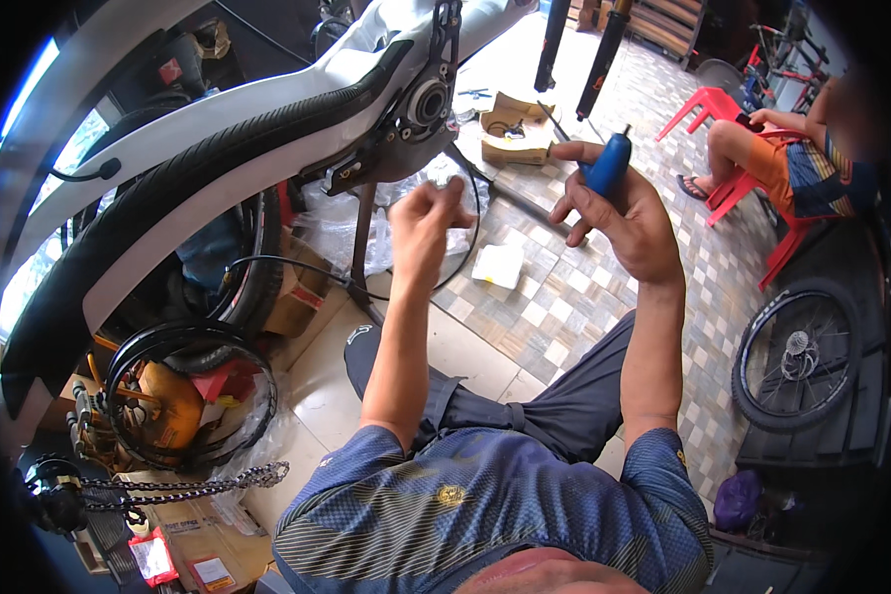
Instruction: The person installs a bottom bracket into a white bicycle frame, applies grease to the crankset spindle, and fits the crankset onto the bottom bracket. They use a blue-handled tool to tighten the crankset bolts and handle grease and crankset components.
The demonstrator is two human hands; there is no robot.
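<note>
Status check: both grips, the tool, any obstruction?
Right grip closed around blue-handled tool. Left grip curled near white bike frame, contents unclear. Possible snag: black cable looping close by.

The white frame (238, 111) looks glossy, the blue handle (608, 166) smooth plastic, the box (513, 154) matt cardboard, the sheeting (329, 224) crinkled plastic.

There is one view, taken by a wide fisheye camera which is worn on the person's head. It faces steeply downward, so the shirt (505, 505) appears very near, at six o'clock. The left hand (428, 226) stands at twelve o'clock and the right hand (629, 223) at two, both within arm's reach. The bicycle frame (267, 129) passes close at ten o'clock, while the tiled floor (708, 267) lies farther below, toward three.
</note>
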